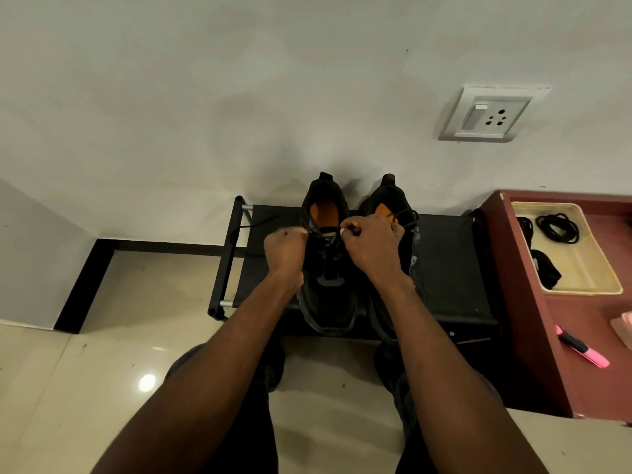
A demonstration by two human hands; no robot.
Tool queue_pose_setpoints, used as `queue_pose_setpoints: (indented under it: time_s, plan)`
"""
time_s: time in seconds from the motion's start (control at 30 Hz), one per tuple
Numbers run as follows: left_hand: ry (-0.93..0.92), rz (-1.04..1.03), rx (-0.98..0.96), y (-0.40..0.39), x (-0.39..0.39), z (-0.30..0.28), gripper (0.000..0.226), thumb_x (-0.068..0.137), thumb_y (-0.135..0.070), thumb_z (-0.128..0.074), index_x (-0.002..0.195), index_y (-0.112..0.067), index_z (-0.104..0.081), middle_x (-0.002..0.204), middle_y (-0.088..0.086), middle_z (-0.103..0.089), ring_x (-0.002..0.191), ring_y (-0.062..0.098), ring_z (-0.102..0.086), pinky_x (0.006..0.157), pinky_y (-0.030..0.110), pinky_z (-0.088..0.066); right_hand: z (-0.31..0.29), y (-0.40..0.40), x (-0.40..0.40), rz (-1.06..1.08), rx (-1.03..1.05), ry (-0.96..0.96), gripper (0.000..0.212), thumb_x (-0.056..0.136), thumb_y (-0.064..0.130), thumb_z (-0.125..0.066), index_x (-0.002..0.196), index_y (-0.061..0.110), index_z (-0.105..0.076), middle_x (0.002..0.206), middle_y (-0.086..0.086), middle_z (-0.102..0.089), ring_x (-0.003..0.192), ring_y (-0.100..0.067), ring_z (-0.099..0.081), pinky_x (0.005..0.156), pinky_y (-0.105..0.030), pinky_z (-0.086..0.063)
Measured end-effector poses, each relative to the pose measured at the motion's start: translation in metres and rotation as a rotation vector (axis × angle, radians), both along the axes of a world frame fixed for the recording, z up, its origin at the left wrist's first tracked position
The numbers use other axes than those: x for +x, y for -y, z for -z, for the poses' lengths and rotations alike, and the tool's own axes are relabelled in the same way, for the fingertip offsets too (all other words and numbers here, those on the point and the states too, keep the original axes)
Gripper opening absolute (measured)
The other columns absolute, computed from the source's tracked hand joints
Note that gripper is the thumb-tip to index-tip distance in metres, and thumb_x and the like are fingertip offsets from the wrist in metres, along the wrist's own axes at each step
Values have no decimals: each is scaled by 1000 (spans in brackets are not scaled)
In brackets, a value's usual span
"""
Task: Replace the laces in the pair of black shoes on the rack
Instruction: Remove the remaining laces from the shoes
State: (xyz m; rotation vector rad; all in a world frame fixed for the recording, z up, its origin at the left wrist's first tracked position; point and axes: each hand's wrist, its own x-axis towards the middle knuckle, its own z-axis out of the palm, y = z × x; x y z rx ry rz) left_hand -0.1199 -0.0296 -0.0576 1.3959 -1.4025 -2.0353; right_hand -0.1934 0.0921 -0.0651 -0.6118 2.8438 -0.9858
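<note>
Two black shoes with orange insoles stand side by side on a low black rack [444, 268], toes toward me. Both my hands work over the left shoe [328, 302]. My left hand [284, 249] pinches one end of its black lace [246, 230], whose free length trails off to the left over the rack's edge. My right hand [372, 246] pinches the other lace end near the shoe's tongue. The right shoe [393, 200] is partly hidden behind my right hand and forearm.
A maroon cabinet [533, 336] stands right of the rack. On it lies a cream tray [581, 261] holding coiled black laces [557, 227], and a pink highlighter [581, 348] lies nearer me. A wall socket [492, 114] sits above. Glossy tiled floor [119, 336] lies to the left.
</note>
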Motion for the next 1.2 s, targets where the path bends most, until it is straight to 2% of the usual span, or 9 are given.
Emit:
queue_pose_setpoints:
  time_s: [0.13,0.27,0.43,0.6,0.67,0.8,0.97,1.07,1.2]
  plan:
    - [-34,545,-855,2,-4,-9,34,89,2,-58,116,-16,-66,142,0,-46,132,15,-43,100,10,-39,-3,-3,-3,-26,31,-16,17,93,30,-62,101,29,-76,90,5,-69,106,-19,-57,99,-46,-23]
    - [225,1120,-1243,4,-8,4,36,95,-17,-57,131,-14,-65,165,11,-15,153,29,-5,124,43,-15,-6,-4,-6,-62,28,19,12,92,29,-64,95,29,-76,88,8,-69,103,-17,-59,103,-49,-26]
    - [109,1050,-1096,16,-10,-2,20,94,-18,-66,102,-3,-76,149,9,-46,136,24,-43,105,28,-35,-7,-4,-8,-49,37,38,11,92,29,-64,91,31,-75,82,10,-67,95,-15,-59,101,-47,-25]
    - [-134,-75,31,22,-7,-29,17,95,-2,-60,80,-11,-64,80,0,-68,76,13,-63,66,21,-55,-6,-7,-9,-25,12,62,14,92,26,-63,90,29,-76,79,8,-69,93,-12,-57,93,-37,-18]
    - [-90,-196,261,34,-2,-22,21,100,-5,-49,82,-16,-53,81,-1,-57,70,9,-55,57,18,-51,-6,-6,-8,-34,9,62,14,92,27,-62,89,29,-76,79,9,-68,92,-11,-55,93,-35,-16]
    - [35,-123,-242,28,-3,-21,16,96,-5,-54,107,-14,-60,113,4,-56,87,13,-59,64,15,-51,-8,-4,-7,-41,29,54,14,93,27,-62,90,31,-75,81,10,-68,93,-11,-55,99,-41,-19]
    - [155,743,-1128,12,-9,-15,30,94,-19,-64,124,-20,-68,162,6,-19,150,28,-5,121,41,-18,-8,-5,-9,-53,68,54,15,94,30,-62,101,31,-76,85,10,-69,98,-13,-55,103,-46,-21]
    - [310,1089,-1268,3,-9,-6,31,97,-27,-57,126,-23,-69,165,8,-13,151,31,2,122,48,-12,-6,-6,-10,-55,70,44,14,93,29,-62,95,32,-75,80,10,-66,96,-14,-57,100,-45,-22]
    - [187,1009,-1172,11,-9,-3,21,98,-17,-58,106,-6,-75,155,11,-34,143,30,-25,113,42,-33,-4,-5,-9,-59,52,20,15,93,28,-61,94,30,-76,78,11,-63,97,-14,-56,96,-40,-20]
